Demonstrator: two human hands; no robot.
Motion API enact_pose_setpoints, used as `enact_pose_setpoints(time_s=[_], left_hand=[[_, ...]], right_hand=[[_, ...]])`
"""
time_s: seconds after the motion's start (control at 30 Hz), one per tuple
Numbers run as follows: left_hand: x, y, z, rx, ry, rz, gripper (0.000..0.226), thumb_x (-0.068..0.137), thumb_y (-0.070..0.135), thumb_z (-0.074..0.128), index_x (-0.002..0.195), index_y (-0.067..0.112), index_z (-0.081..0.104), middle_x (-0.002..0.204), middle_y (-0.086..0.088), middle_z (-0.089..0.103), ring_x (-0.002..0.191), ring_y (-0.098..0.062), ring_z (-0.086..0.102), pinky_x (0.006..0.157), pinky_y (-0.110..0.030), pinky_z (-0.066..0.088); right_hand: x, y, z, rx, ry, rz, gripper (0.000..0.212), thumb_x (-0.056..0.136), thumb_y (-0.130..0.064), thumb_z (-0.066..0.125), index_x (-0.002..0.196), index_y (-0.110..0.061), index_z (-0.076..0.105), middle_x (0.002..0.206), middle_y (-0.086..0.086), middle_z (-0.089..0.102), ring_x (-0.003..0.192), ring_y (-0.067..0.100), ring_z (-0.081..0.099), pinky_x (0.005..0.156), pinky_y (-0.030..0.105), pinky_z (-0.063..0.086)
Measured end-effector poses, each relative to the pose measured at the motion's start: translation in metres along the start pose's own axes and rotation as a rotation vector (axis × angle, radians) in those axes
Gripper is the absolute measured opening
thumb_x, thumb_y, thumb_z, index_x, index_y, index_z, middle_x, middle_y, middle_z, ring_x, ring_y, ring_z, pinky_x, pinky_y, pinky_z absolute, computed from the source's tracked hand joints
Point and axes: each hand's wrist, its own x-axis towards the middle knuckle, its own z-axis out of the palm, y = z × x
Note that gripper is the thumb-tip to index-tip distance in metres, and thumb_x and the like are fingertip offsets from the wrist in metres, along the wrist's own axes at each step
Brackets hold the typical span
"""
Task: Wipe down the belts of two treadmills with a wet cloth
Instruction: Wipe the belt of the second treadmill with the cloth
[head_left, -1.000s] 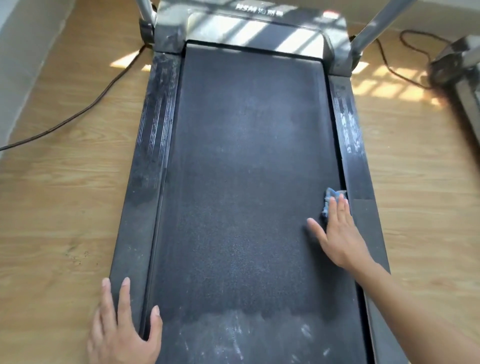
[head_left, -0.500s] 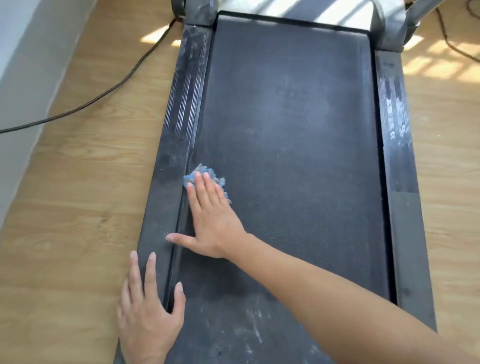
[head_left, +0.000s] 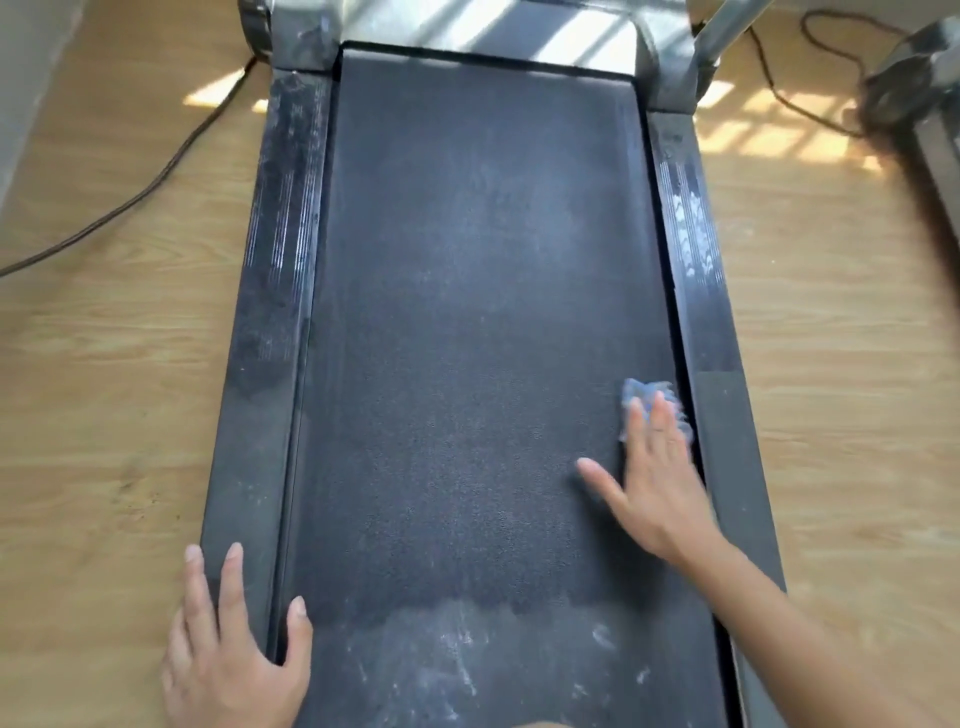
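Note:
A black treadmill belt (head_left: 467, 338) runs up the middle of the head view, darker in its middle stretch and streaked with white dust near the bottom. My right hand (head_left: 654, 478) lies flat with straight fingers on a blue cloth (head_left: 644, 397), pressing it to the belt beside the right side rail (head_left: 711, 332). Most of the cloth is under my fingers. My left hand (head_left: 228, 660) rests flat on the left side rail (head_left: 260, 395) at the bottom, thumb on the belt's edge. A second treadmill (head_left: 924, 104) shows partly at the top right.
Wooden floor (head_left: 104, 415) lies on both sides. A black cable (head_left: 156, 187) crosses the floor at the left, another cable (head_left: 789, 98) loops at the top right. The motor cover (head_left: 488, 31) and a metal upright (head_left: 722, 31) stand at the belt's far end.
My right hand has swept the cloth from the belt's left edge across to its right edge. My left hand has stayed on the left rail.

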Motion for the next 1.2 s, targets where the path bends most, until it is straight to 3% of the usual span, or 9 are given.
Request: enact_pose_setpoints(time_s=[0.1, 0.2, 0.33, 0.5, 0.6, 0.73, 0.83, 1.03, 1.2], left_hand=[[0.001, -0.001, -0.001, 0.002, -0.026, 0.01, 0.084, 0.087, 0.059, 0.043, 0.162, 0.022, 0.043, 0.177, 0.0, 0.021, 0.131, -0.051, 0.051, 0.09, -0.068, 0.048], [0.0, -0.003, 0.0, 0.008, -0.042, 0.015, 0.085, 0.087, 0.058, 0.044, 0.163, 0.02, 0.043, 0.178, 0.0, 0.019, 0.129, -0.051, 0.052, 0.088, -0.066, 0.05], [0.003, -0.003, -0.002, -0.004, -0.044, 0.021, 0.085, 0.088, 0.058, 0.044, 0.164, 0.021, 0.04, 0.178, 0.0, 0.017, 0.136, -0.047, 0.05, 0.092, -0.065, 0.05], [0.002, -0.008, -0.003, -0.002, -0.049, 0.013, 0.086, 0.088, 0.058, 0.045, 0.166, 0.025, 0.035, 0.179, 0.0, 0.015, 0.139, -0.047, 0.048, 0.096, -0.065, 0.049], [0.0, -0.011, -0.001, 0.003, -0.032, 0.012, 0.085, 0.088, 0.059, 0.046, 0.166, 0.025, 0.035, 0.179, 0.001, 0.015, 0.14, -0.048, 0.047, 0.098, -0.066, 0.049], [-0.003, -0.013, 0.002, -0.01, 0.029, 0.028, 0.082, 0.089, 0.059, 0.045, 0.163, 0.023, 0.04, 0.178, 0.001, 0.02, 0.134, -0.05, 0.05, 0.098, -0.067, 0.048], [-0.002, -0.012, 0.004, -0.003, 0.056, 0.042, 0.081, 0.091, 0.061, 0.044, 0.162, 0.022, 0.043, 0.177, 0.001, 0.022, 0.13, -0.053, 0.05, 0.096, -0.068, 0.049], [-0.002, -0.008, 0.003, -0.01, 0.024, 0.037, 0.082, 0.089, 0.059, 0.044, 0.163, 0.023, 0.04, 0.177, -0.001, 0.021, 0.132, -0.053, 0.048, 0.097, -0.069, 0.047], [-0.002, -0.004, -0.001, -0.015, -0.043, 0.012, 0.085, 0.087, 0.062, 0.043, 0.165, 0.026, 0.035, 0.178, 0.001, 0.016, 0.138, -0.049, 0.046, 0.095, -0.067, 0.05]], right_hand=[[-0.008, 0.011, -0.001, 0.177, -0.024, 0.113, 0.121, 0.078, -0.098, 0.008, 0.163, -0.014, -0.014, 0.169, 0.009, -0.024, 0.154, 0.016, -0.029, 0.129, 0.045, -0.004], [-0.006, -0.031, 0.008, 0.251, 0.005, 0.122, 0.123, 0.078, -0.097, 0.012, 0.162, -0.011, -0.018, 0.166, 0.012, -0.032, 0.15, 0.02, -0.037, 0.127, 0.052, -0.009], [-0.014, -0.129, 0.024, 0.145, -0.045, -0.209, 0.12, 0.085, -0.093, 0.021, 0.159, -0.01, -0.025, 0.161, 0.013, -0.041, 0.149, 0.027, -0.04, 0.125, 0.05, -0.014], [-0.024, -0.262, 0.053, 0.0, -0.092, -0.657, 0.123, 0.085, -0.091, 0.03, 0.162, -0.004, -0.012, 0.165, 0.02, -0.031, 0.152, 0.033, -0.034, 0.127, 0.054, -0.003], [-0.026, -0.274, 0.066, -0.09, -0.053, -0.794, 0.118, 0.088, -0.088, 0.031, 0.163, -0.003, -0.004, 0.168, 0.019, -0.021, 0.154, 0.031, -0.028, 0.128, 0.05, 0.0], [-0.015, -0.227, 0.058, -0.206, 0.02, -0.914, 0.107, 0.094, -0.082, 0.031, 0.164, -0.006, 0.004, 0.172, 0.016, -0.008, 0.159, 0.028, -0.013, 0.128, 0.046, 0.006], [-0.02, -0.158, 0.044, -0.165, 0.028, -0.754, 0.101, 0.097, -0.079, 0.028, 0.165, -0.01, 0.002, 0.172, 0.013, -0.011, 0.159, 0.026, -0.014, 0.128, 0.046, 0.009], [-0.037, 0.032, 0.012, -0.141, 0.027, -0.206, 0.103, 0.095, -0.083, 0.017, 0.164, -0.009, -0.002, 0.171, 0.011, -0.014, 0.158, 0.023, -0.016, 0.129, 0.046, 0.01], [-0.048, 0.014, 0.016, 0.115, -0.003, -0.008, 0.107, 0.09, -0.086, 0.014, 0.162, -0.012, -0.014, 0.167, 0.005, -0.03, 0.153, 0.016, -0.031, 0.129, 0.047, -0.002]])
